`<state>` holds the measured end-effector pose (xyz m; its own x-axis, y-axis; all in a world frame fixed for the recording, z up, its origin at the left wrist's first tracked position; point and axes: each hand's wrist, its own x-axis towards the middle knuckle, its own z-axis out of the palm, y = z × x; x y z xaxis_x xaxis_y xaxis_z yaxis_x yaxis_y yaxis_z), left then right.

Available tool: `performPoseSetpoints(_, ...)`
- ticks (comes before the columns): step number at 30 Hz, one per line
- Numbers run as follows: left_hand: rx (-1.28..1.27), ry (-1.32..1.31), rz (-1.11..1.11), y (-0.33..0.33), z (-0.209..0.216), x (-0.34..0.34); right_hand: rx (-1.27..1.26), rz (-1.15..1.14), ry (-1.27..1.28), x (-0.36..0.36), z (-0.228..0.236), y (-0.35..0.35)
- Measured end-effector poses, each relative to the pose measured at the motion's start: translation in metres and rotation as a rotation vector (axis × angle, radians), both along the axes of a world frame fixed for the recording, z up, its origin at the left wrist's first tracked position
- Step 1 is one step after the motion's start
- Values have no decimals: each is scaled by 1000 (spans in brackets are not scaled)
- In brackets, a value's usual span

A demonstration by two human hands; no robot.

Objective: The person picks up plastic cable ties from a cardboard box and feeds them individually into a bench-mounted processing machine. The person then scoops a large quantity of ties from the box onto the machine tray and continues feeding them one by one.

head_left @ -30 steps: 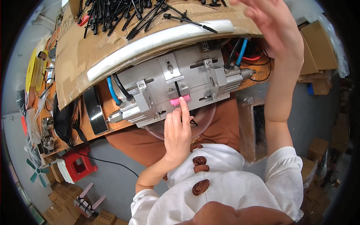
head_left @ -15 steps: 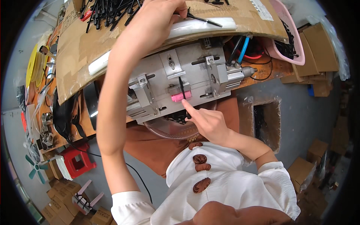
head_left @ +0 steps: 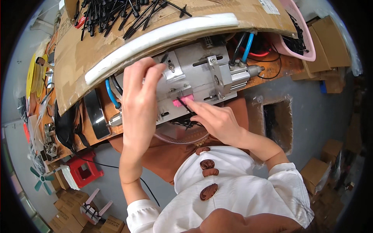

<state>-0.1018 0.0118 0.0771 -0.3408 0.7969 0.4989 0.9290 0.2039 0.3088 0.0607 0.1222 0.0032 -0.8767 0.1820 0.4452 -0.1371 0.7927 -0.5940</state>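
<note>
A metal fixture plate [head_left: 198, 73] lies in front of me, with a pink block [head_left: 177, 102] at its near edge. My right hand [head_left: 219, 122] is at this block, its fingers closed on a thin black rod [head_left: 182, 102] that slants across the pink. My left hand [head_left: 140, 99] hovers over the left part of the fixture, fingers bent together. A short dark rod end [head_left: 164, 57] sticks out past its fingertips; the rest of that rod is hidden by the fingers.
Many black rods [head_left: 128, 15] lie on a cardboard sheet [head_left: 70, 70] behind a white foam strip [head_left: 163, 37]. A pink basket [head_left: 307, 39] stands at the far right. Below the fixture is a clear bowl [head_left: 182, 139] with black parts. Blue hoses [head_left: 248, 47] run to the cylinders.
My left hand has come back from the cardboard toward the fixture, bringing a black rod. My right hand has moved up against the pink block, and the rod there now slants differently.
</note>
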Motion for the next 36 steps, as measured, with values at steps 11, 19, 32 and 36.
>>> performPoseSetpoints(11,9,52,165,-13,-11,4,-26,-96,116,-10,-9,8)
performPoseSetpoints(19,-470,379,371,18,-26,9,-56,-162,173,-7,10,16)
performPoseSetpoints(32,408,-656,424,-38,-31,74,104,-475,70,-25,-14,-6)
performPoseSetpoints(36,355,-747,373,-57,-39,83,67,-514,-37,-22,-22,-6)
